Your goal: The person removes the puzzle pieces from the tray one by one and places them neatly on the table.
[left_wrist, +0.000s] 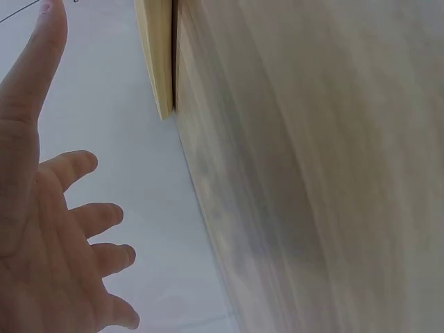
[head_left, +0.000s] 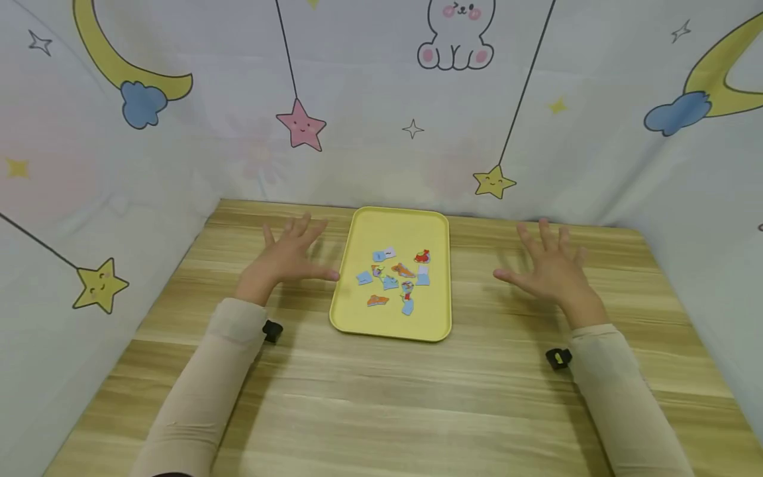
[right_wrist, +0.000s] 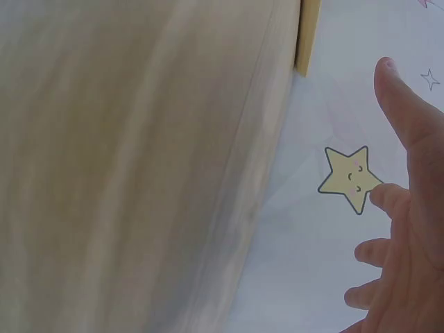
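A yellow tray [head_left: 390,324] lies on the wooden table, bearing several small flat cut-out pieces. Among them are an orange piece [head_left: 377,301], a red one [head_left: 422,256] and a light blue one [head_left: 364,278]. My left hand [head_left: 289,258] hovers left of the tray with fingers spread, its thumb tip near the tray's left rim; whether it touches cannot be told. To the right of the tray, and apart from it, my right hand [head_left: 551,268] is spread as well. Both wrist views show empty palms, the left hand [left_wrist: 48,243] and the right hand [right_wrist: 416,250].
The wooden table [head_left: 381,404] stretches around the tray and towards me. A white cloth [head_left: 369,172] printed with stars, moons and clouds hangs behind the table and along both sides. Each wrist carries a small black device, such as the left one [head_left: 272,330].
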{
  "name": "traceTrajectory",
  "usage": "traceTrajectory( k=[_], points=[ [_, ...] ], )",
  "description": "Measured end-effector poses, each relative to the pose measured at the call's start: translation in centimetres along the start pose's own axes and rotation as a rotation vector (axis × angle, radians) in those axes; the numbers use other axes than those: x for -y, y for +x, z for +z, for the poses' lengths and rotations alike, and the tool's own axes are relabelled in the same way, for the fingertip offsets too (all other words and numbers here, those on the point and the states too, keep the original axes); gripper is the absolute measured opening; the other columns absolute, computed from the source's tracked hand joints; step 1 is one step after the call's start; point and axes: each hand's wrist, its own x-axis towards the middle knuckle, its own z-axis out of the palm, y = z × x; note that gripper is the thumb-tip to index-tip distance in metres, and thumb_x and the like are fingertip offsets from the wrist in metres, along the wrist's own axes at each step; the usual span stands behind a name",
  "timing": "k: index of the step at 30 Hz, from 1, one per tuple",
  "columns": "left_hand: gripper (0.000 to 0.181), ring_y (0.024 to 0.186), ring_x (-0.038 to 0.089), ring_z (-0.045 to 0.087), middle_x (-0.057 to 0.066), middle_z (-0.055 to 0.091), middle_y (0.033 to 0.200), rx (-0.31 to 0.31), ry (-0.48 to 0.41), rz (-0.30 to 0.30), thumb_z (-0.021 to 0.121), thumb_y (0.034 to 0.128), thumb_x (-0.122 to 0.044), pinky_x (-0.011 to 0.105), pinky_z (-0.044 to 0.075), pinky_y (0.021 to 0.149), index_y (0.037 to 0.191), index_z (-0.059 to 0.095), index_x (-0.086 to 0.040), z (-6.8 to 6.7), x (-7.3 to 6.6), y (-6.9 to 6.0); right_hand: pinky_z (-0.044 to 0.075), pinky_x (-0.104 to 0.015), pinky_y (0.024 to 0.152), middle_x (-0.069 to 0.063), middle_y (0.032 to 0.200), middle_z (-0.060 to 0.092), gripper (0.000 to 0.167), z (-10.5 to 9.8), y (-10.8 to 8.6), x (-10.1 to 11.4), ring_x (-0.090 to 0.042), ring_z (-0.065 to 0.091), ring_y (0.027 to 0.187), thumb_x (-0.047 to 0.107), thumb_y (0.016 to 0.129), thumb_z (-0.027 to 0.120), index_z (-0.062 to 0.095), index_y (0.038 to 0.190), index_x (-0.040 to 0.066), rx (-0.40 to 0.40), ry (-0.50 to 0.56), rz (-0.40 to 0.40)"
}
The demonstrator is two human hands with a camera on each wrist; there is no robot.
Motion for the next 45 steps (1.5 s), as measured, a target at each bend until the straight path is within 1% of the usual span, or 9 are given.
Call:
traceTrajectory(
  k=[8, 14, 20, 25, 28, 32, 39, 42, 45],
  points=[
    [0.127, 0.159, 0.051, 0.005, 0.023, 0.010, 0.175, 0.017, -0.024, 0.018, 0.087, 0.0763, -0.067, 0.079, -0.019, 0.112, 0.172, 0.017, -0.019, 0.5, 0.0, 0.2, -0.006, -0.088, 0.108, -0.020, 0.174, -0.017, 0.115, 0.3, 0.1, 1.0, -0.055, -0.023, 0.152, 0.081, 0.090, 0.059, -0.001, 0.172, 0.027, 0.004, 0.040, -0.010],
    [0.130, 0.158, 0.054, 0.006, 0.025, 0.010, 0.174, 0.024, -0.037, 0.061, 0.086, 0.0750, -0.068, 0.081, -0.013, 0.114, 0.171, 0.016, -0.016, 1.0, 0.2, 0.5, -0.004, -0.088, 0.109, -0.020, 0.174, -0.017, 0.115, 0.5, 0.3, 1.6, -0.059, -0.019, 0.152, 0.082, 0.090, 0.057, -0.003, 0.171, 0.027, 0.021, 0.046, -0.013],
    [0.130, 0.157, 0.057, 0.004, 0.025, 0.007, 0.175, 0.075, -0.089, 0.085, 0.090, 0.0760, -0.061, 0.082, -0.009, 0.114, 0.171, 0.014, -0.016, 0.9, -0.2, 0.4, -0.003, -0.087, 0.110, -0.019, 0.174, -0.016, 0.115, 0.6, 0.5, 1.8, -0.057, -0.018, 0.153, 0.084, 0.090, 0.055, -0.003, 0.171, 0.028, 0.027, 0.059, -0.002],
    [0.129, 0.158, 0.054, 0.005, 0.022, 0.007, 0.175, 0.107, -0.136, 0.088, 0.094, 0.0756, -0.051, 0.080, -0.009, 0.115, 0.171, 0.015, -0.015, 0.7, -0.6, 0.3, -0.001, -0.087, 0.110, -0.018, 0.175, -0.016, 0.115, 0.6, 0.6, 2.2, -0.057, -0.016, 0.154, 0.084, 0.090, 0.055, -0.002, 0.171, 0.027, 0.032, 0.067, -0.008],
    [0.129, 0.160, 0.047, 0.008, 0.019, 0.008, 0.176, 0.126, -0.162, 0.087, 0.096, 0.0756, -0.046, 0.079, -0.005, 0.117, 0.171, 0.016, -0.014, 0.6, -0.7, 0.3, 0.002, -0.088, 0.110, -0.019, 0.175, -0.015, 0.115, 0.6, 0.8, 2.6, -0.058, -0.014, 0.154, 0.084, 0.090, 0.055, -0.002, 0.172, 0.027, 0.035, 0.071, -0.014],
    [0.129, 0.161, 0.039, 0.011, 0.017, 0.007, 0.176, 0.150, -0.198, 0.093, 0.096, 0.0768, -0.040, 0.074, 0.001, 0.122, 0.171, 0.013, -0.010, 0.7, -0.7, 0.3, 0.002, -0.086, 0.112, -0.018, 0.175, -0.015, 0.115, 0.7, 1.0, 3.1, -0.056, -0.014, 0.155, 0.084, 0.089, 0.056, -0.002, 0.172, 0.027, 0.037, 0.081, -0.018],
    [0.130, 0.162, 0.033, 0.008, 0.016, 0.005, 0.176, 0.172, -0.265, 0.123, 0.097, 0.0770, -0.028, 0.050, 0.014, 0.130, 0.169, 0.010, -0.002, 1.3, -0.9, 0.6, 0.006, -0.085, 0.113, -0.018, 0.176, -0.012, 0.115, 1.1, 1.1, 3.7, -0.058, -0.010, 0.155, 0.082, 0.090, 0.058, 0.000, 0.172, 0.026, 0.033, 0.087, -0.040],
    [0.128, 0.162, 0.034, 0.009, 0.020, 0.007, 0.176, 0.180, -0.271, 0.140, 0.098, 0.0767, -0.024, 0.050, 0.014, 0.129, 0.168, 0.011, 0.000, 1.3, -1.3, 0.6, 0.007, -0.084, 0.114, -0.018, 0.176, -0.012, 0.115, 1.1, 1.2, 4.0, -0.058, -0.011, 0.155, 0.082, 0.090, 0.058, 0.000, 0.172, 0.025, 0.035, 0.084, -0.044],
    [0.127, 0.161, 0.034, 0.013, 0.019, 0.011, 0.175, 0.194, -0.269, 0.138, 0.098, 0.0763, -0.022, 0.050, 0.016, 0.129, 0.169, 0.014, -0.003, 1.3, -1.5, 0.5, 0.006, -0.083, 0.115, -0.018, 0.176, -0.013, 0.115, 1.2, 1.3, 4.3, -0.057, -0.011, 0.155, 0.083, 0.090, 0.057, -0.001, 0.172, 0.026, 0.041, 0.080, -0.045]
  ],
)
